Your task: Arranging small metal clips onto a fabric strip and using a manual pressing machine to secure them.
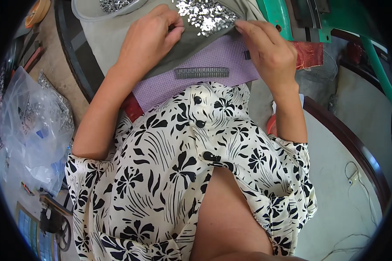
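A heap of small shiny silver metal pieces (209, 16) lies on a grey-green cloth (104, 41) at the top of the view. Left of the heap is my left hand (154, 35), its fingers curled and pressed together. What they hold, if anything, is hidden. My right hand (268, 50) reaches the heap's right edge with thumb and fingertips pinched together; anything between them is too small to make out. Nearer to me, a dark grey ridged strip (202, 73) lies on a purple woven cloth (161, 89), apart from both hands.
A clear plastic tub (80, 16) with small metal pieces stands at the upper left. Green machine parts (275, 17) rise beyond my right hand. Clear plastic bags (35, 130) lie at the left. A round pale surface with a dark rim (335, 117) is at the right.
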Demonstrator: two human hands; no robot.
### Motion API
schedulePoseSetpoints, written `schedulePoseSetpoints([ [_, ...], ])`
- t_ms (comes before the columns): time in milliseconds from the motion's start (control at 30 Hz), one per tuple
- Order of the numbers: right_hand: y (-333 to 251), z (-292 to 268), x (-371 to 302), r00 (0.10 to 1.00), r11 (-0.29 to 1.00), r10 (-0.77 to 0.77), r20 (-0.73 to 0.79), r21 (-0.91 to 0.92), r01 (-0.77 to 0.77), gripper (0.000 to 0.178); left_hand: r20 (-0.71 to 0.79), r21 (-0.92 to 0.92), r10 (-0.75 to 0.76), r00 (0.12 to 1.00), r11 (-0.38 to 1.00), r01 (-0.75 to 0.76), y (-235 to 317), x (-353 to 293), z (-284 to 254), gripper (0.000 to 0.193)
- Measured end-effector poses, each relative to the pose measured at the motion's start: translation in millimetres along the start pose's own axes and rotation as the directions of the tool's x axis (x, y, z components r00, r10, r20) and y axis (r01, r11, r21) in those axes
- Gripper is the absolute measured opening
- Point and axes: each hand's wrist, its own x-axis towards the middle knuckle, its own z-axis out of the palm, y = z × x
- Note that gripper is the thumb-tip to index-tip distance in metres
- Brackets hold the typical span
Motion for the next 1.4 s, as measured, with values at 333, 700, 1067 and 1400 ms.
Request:
schedulePoseSetpoints([
  [333, -1.9, -13.3, 1.9, 0.99, 0.989, -0.142, 0.021, 0.046, 0.141, 0.028, 0.032, -0.042, -0.035, 0.999, 0.998, 0.036, 7.7, 8.6, -1.7, 0.018],
  [700, -7.1, -12.0, -15.5, 0.967, 0.984, 0.101, 0.232, 0.118, -0.131, 0.014, 0.115, -0.053, -0.091, 0.989, 0.994, 0.097, -0.3, -1.8, -7.9, 0.012],
  [1067, -25.2, 36.8, 0.2, 0.956, 0.937, 0.257, 0.145, 0.203, -0.283, 0.012, 0.035, -0.157, -0.194, 0.98, 0.968, 0.197, -9.9, -26.9, -13.6, 0.017],
  [1400, -31.1, 31.2, 0.0, 0.953, 0.94, 0.251, 0.172, 0.193, -0.283, 0.009, -0.014, -0.019, -0.086, 0.996, 0.996, 0.086, -4.8, -17.1, -9.3, 0.013],
])
